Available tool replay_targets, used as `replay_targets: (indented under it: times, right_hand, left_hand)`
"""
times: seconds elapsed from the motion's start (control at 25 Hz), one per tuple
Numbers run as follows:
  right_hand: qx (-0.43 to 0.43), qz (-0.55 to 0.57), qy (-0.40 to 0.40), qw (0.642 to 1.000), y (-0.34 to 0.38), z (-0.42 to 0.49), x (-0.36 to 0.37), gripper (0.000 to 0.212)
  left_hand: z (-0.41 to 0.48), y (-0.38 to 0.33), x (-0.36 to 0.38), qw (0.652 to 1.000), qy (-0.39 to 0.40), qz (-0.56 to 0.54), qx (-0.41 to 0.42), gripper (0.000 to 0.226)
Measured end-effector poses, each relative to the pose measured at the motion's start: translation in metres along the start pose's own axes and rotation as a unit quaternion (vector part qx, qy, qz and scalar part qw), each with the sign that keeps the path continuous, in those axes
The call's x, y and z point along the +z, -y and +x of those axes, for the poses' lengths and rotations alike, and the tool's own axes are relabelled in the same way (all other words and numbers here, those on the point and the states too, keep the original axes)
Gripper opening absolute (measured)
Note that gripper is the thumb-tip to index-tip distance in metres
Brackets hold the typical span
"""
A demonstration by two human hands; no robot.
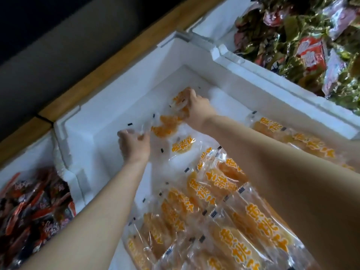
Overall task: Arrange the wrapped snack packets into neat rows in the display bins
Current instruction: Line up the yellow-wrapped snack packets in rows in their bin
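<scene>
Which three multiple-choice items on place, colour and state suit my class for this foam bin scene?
1. Where in the middle foam bin do the hands work? A its far end; B its near end; C outside it.
2. The print on the clear packets is: A blue; B orange; C green.
3. The right hand is: A lying flat; B hanging idle; C gripping a packet.
Answers: 1 A, the left hand and the right are near the far wall. 2 B, orange characters on wrappers. 3 C, its fingers curl round a packet.
</scene>
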State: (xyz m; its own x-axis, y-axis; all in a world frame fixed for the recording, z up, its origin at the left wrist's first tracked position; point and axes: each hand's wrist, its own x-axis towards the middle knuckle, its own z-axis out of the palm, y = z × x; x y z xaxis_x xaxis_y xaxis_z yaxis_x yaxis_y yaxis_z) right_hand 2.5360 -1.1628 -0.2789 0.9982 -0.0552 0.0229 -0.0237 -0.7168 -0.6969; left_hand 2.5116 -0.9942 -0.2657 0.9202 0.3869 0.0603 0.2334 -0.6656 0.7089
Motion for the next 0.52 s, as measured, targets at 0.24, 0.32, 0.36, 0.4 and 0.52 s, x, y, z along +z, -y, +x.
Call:
replay_targets:
  times: [0.24, 0.32, 0.36, 0.4, 0.52]
  right_hand:
    - [0.062, 0.106, 0.029, 0.992, 0.002, 0.002, -0.006, 0.051]
    - [0.063, 0.096, 0.033, 0.993, 0.004, -0.001, -0.003, 0.052]
    - [0.057, 0.085, 0.036, 0.994, 0.005, -0.004, -0.003, 0.047]
    - [0.045, 0.077, 0.04, 0.995, 0.006, -0.008, -0.003, 0.04]
    - [0.011, 0.086, 0.045, 0.995, 0.008, -0.021, -0.009, 0.032]
  left_hand:
    - [0.012, -0.031, 0.039, 0.986, 0.053, -0.149, -0.057, 0.045]
    - [0.009, -0.03, 0.043, 0.973, 0.078, -0.203, -0.075, 0.035]
    - [0.006, -0.031, 0.044, 0.961, 0.098, -0.242, -0.09, 0.027]
    - [0.003, -0.033, 0.044, 0.954, 0.111, -0.262, -0.1, 0.022]
    - [-0.005, -0.041, 0.043, 0.947, 0.137, -0.277, -0.083, 0.019]
